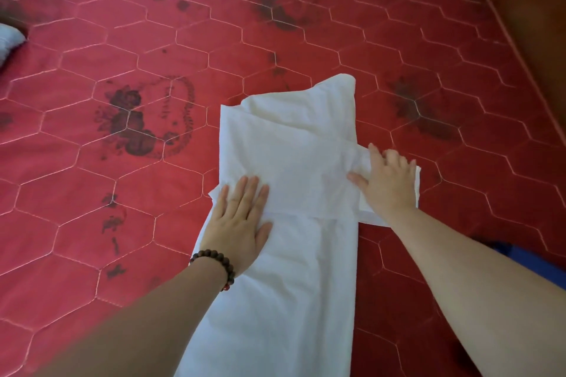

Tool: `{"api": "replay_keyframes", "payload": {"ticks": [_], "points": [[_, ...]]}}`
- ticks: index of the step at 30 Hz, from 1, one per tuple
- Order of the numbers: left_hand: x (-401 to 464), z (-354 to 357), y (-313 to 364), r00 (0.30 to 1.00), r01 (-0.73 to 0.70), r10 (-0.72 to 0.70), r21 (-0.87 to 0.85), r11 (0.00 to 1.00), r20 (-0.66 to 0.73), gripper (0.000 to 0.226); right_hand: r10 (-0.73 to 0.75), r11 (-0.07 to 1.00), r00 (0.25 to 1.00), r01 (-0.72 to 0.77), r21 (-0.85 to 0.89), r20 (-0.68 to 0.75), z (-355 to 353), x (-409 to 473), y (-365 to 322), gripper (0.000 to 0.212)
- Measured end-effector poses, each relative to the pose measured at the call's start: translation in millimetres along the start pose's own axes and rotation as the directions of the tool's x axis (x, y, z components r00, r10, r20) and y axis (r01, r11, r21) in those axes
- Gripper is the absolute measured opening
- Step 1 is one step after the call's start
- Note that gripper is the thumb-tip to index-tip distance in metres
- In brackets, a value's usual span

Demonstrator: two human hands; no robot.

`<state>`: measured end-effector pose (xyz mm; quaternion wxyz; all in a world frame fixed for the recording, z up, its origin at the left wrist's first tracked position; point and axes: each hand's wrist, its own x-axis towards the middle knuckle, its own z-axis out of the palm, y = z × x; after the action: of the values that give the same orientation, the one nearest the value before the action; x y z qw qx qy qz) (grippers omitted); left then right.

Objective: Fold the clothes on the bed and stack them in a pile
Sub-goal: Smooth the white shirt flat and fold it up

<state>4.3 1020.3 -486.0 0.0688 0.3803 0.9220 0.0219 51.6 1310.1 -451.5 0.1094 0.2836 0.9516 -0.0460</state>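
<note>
Pressing flat on the garment [291, 162], the left hand [237, 220] lies with straight fingers on its left edge and holds nothing. The right hand [387, 184] grasps a folded flap at the right edge of the garment, with the fingers curled round the cloth. The white garment lies on the red bed [122, 40], and its long axis runs from the person away toward the far side of the bed. The flap sticks out to the right of this axis, so I judge the right hand is nearer for folding it across toward the left hand. A grey cloth [9, 40] lies far left of the garment.
</note>
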Motion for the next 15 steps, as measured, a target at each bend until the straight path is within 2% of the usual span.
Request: {"api": "replay_keyframes", "payload": {"ticks": [2,5,8,10,12,14,15], "points": [[-2,2,-1,1.0,0.006,-0.007,-0.024,1.0,-0.03,0.063,-0.078,0.996,0.992,0.073,-0.054,-0.096,2,0,8,0.06],[-4,5,-2,0.998,0.023,-0.025,-0.028,0.999,-0.055,0.064,-0.093,0.995,0.988,0.088,-0.042,-0.127,2,-3,21,0.043],[-4,5,-2,0.998,0.021,-0.024,-0.04,0.999,-0.058,0.064,-0.052,0.995,0.994,0.044,-0.084,-0.092,-1,-12,32,0.048],[-4,5,-2,0.998,0.026,-0.028,-0.039,0.999,-0.061,0.065,0.045,0.985,0.999,-0.044,-0.165,0.0,-3,-19,34,0.055],[-5,4,-2,0.995,0.039,-0.044,-0.057,0.998,-0.093,0.066,0.12,0.969,0.993,-0.114,-0.219,0.015,-8,-20,28,0.056],[-5,4,-4,0.976,0.141,-0.159,-0.125,0.982,-0.148,0.066,0.09,0.979,0.994,-0.099,-0.176,-0.061,-15,-16,9,0.049],[-4,4,-6,0.95,0.23,-0.262,-0.19,0.955,-0.168,0.065,0.024,0.993,0.995,-0.034,-0.109,-0.092,-19,-11,-5,0.045]]}}
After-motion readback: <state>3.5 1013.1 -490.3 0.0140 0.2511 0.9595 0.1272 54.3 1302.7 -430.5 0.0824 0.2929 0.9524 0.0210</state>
